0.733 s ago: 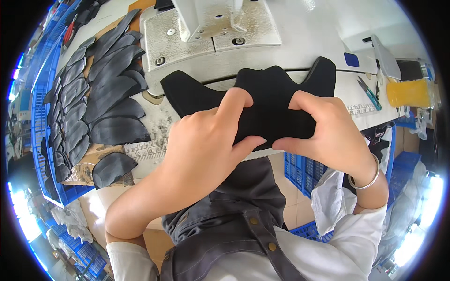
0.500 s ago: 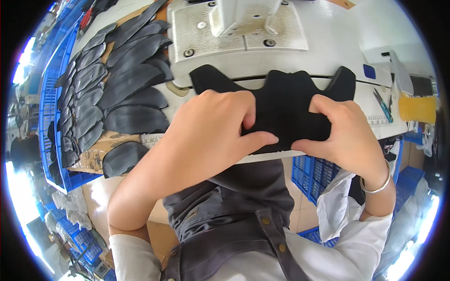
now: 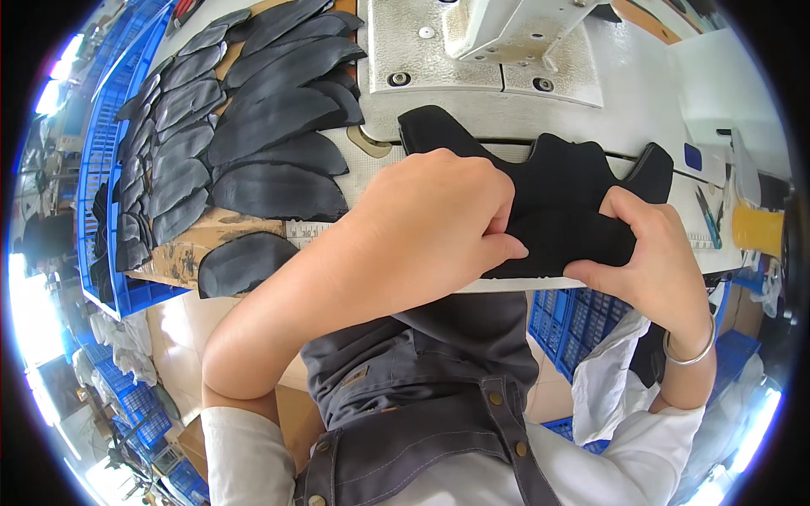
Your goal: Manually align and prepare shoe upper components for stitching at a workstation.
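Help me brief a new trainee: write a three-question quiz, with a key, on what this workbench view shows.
1. Which thing do both the left hand and the right hand touch?
A. a blue crate
B. a black notched piece
C. a pair of small scissors

2. True or false: a silver bangle circles the right wrist.

3. Fill in one word: the overlapping dark curved pieces lie to the ____ of the black notched piece.

Key: 1. B; 2. True; 3. left
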Available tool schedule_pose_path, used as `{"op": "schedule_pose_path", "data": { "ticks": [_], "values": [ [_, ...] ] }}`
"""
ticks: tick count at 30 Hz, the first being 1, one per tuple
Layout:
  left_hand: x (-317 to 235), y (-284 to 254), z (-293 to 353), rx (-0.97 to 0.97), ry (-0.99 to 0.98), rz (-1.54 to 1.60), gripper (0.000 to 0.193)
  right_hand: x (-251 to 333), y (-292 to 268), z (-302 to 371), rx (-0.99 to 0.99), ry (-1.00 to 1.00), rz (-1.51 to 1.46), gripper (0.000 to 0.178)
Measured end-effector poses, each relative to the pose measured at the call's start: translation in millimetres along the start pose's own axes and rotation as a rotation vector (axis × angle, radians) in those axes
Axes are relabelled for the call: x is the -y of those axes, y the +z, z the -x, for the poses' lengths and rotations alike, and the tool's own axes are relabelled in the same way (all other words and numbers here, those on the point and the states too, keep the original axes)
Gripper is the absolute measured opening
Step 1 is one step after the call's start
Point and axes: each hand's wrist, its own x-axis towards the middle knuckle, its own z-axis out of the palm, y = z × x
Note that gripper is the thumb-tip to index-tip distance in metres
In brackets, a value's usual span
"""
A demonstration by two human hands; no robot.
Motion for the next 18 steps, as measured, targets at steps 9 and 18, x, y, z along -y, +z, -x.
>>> {"op": "schedule_pose_path", "data": {
  "ticks": [9, 18],
  "values": [
    [4, 7, 4, -0.092, 0.075, -0.061, 0.026, -1, 1, -1, 0.044, 0.050, -0.026, 0.047],
    [-21, 19, 22, -0.205, -0.048, -0.367, 0.033, -2, 0, 2, 0.027, 0.004, 0.023, 0.047]
  ]
}}
